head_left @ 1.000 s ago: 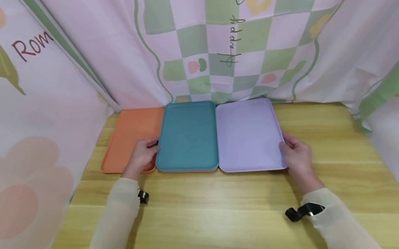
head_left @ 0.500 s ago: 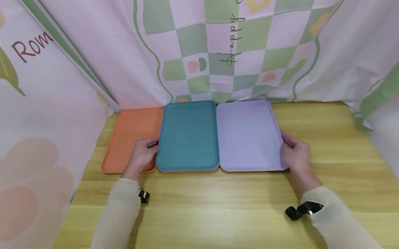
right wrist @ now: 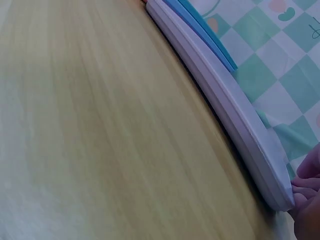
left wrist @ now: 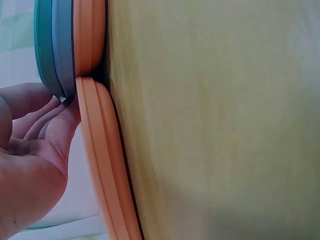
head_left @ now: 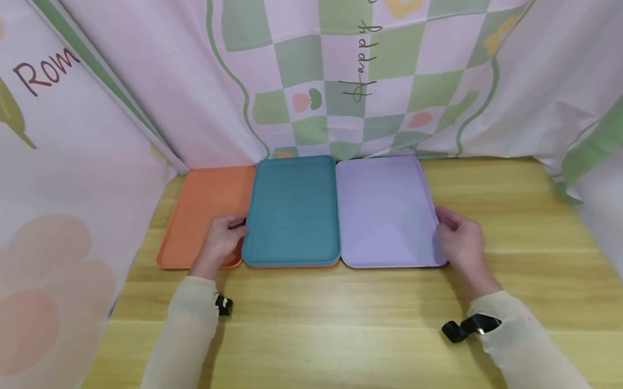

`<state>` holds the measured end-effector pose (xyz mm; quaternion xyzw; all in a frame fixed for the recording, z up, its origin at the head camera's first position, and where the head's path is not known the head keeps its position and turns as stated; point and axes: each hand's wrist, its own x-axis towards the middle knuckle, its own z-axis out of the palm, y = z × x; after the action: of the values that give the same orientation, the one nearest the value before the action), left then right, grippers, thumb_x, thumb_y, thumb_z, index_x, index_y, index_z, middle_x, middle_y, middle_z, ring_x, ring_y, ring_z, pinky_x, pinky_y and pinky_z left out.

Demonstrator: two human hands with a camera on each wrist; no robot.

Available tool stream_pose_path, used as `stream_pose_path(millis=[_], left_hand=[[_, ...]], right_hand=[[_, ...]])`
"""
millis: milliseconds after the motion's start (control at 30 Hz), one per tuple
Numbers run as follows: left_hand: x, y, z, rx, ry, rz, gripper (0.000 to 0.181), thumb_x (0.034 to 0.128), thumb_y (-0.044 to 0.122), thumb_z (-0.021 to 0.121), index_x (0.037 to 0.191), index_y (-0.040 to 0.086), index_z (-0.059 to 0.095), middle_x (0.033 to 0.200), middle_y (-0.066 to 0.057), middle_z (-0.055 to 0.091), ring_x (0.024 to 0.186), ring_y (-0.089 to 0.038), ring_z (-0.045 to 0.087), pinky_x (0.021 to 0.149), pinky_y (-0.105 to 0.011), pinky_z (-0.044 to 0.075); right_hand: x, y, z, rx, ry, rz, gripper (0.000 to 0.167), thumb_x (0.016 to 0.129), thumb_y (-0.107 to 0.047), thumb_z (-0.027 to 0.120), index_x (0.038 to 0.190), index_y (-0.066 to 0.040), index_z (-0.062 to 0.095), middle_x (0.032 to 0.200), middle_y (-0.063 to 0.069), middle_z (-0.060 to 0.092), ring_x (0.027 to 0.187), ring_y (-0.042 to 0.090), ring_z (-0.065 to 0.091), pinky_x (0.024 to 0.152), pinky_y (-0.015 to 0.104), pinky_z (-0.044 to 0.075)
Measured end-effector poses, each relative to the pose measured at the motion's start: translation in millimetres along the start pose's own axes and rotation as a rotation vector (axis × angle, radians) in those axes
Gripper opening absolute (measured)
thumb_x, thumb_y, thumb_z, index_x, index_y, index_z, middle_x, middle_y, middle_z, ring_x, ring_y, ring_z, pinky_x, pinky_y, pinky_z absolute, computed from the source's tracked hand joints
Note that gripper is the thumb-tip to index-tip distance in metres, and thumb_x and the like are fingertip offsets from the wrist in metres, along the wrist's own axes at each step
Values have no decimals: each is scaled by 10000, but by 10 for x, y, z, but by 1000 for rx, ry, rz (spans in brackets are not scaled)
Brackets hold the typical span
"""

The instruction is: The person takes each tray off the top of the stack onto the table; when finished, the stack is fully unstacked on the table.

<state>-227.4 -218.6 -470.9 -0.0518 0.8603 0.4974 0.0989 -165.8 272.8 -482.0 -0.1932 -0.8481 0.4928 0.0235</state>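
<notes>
Three trays show side by side from above. My left hand [head_left: 221, 241] pinches the left edge of the teal tray [head_left: 291, 213]. Under it, in the left wrist view, lie a blue-grey tray [left wrist: 63, 45] and an orange tray [left wrist: 89, 40]; the fingers meet the two upper edges. That hand is over another orange tray [head_left: 200, 207], lying flat at the left. At the other end, my right hand [head_left: 463, 242] grips the right edge of the purple tray [head_left: 384, 208], whose left edge meets the teal stack. The undersides of the trays are hidden.
The trays are on a wooden table [head_left: 320, 331], close to its back edge. A patterned curtain [head_left: 346, 67] hangs right behind them, and more fabric [head_left: 41, 235] runs down the left side. Black camera mounts [head_left: 469, 327] are strapped to the wrists.
The purple tray's right side has come down slightly, with my right hand shifting a little along with it. My left hand keeps its hold on the teal stack's edge.
</notes>
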Motion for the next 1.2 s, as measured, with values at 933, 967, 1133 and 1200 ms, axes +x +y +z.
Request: stream_pose_path(millis=[933,967,1133,1200], left_hand=[[-15,-26,-22,-98,-11,-12,458,1084,97,608,1534,16,591,1588,-211,577,1500,-336,533,1214,-481,492],[-12,-32,-22,-99,-10,-11,458,1082,96,610,1533,16,593,1586,-211,579,1496,-336,537,1212,-481,494],[-5,-57,-28,-96,-8,-1,465,1080,94,614,1536,7,585,1583,-215,580,1489,-338,545,1208,-480,497],[-12,-59,-32,-95,-8,5,467,1080,92,612,1538,1,580,1583,-219,578,1490,-342,544,1209,-483,496]], right_hand=[[-177,-113,93,92,163,-65,449,1055,-116,566,1492,-133,670,1461,146,698,1172,55,666,826,45,463],[-186,-136,111,94,166,-96,436,1052,-116,577,1475,-122,683,1440,151,711,1113,1,656,809,34,460],[-225,-264,230,113,113,-211,396,1057,-99,592,1435,-68,705,1419,148,723,1126,-40,669,841,0,463],[-232,-318,285,115,75,-236,389,1061,-86,596,1435,-51,700,1422,160,718,1229,107,699,860,-8,461]])
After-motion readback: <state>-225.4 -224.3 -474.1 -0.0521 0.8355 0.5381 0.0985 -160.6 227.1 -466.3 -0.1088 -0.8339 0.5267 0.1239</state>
